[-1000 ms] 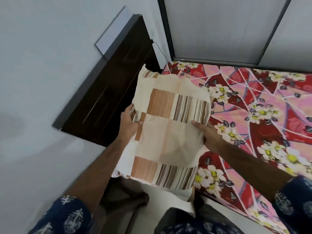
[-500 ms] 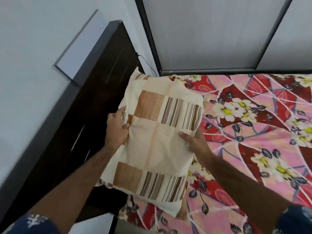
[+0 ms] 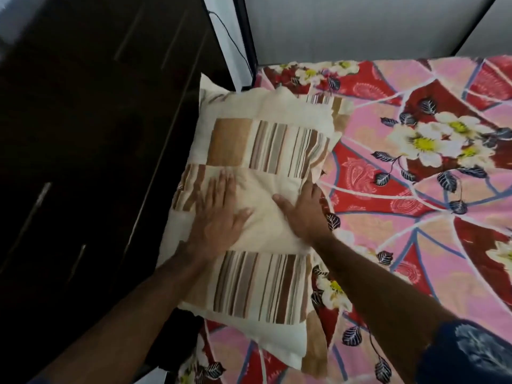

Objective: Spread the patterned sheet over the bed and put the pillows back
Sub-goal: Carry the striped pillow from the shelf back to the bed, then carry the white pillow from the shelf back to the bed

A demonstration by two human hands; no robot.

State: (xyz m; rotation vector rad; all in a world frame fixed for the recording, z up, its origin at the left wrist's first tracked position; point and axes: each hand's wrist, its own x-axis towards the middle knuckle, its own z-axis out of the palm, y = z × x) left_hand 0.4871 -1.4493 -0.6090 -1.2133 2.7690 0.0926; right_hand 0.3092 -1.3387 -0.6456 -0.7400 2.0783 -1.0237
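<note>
The cream fabric pillow with brown and beige striped patches (image 3: 263, 206) lies flat on the head end of the bed, its long left edge against the dark brown wooden headboard (image 3: 91, 151) at nine o'clock. A second pillow in the same cloth shows only as a strip past its far edge, toward one o'clock; how much of it lies underneath cannot be told. Both rest on the red and pink floral patterned sheet (image 3: 415, 217), which covers the mattress from twelve o'clock round to five o'clock, with white and yellow flowers and dark leaves.

The left hand (image 3: 219, 214) lies palm down on the pillow's plain cream middle, fingers straight and close together pointing to twelve o'clock, thumb splayed toward three o'clock. The right hand (image 3: 307, 212) sits at the pillow's right edge, at three o'clock from the left, thumb stretched across the cream cloth; its fingers bend over the edge, so whether they grasp it cannot be told.

A dark blue patterned sleeve (image 3: 471, 356) shows at five o'clock. A grey wall panel (image 3: 360, 26) stands beyond the bed at twelve o'clock.
</note>
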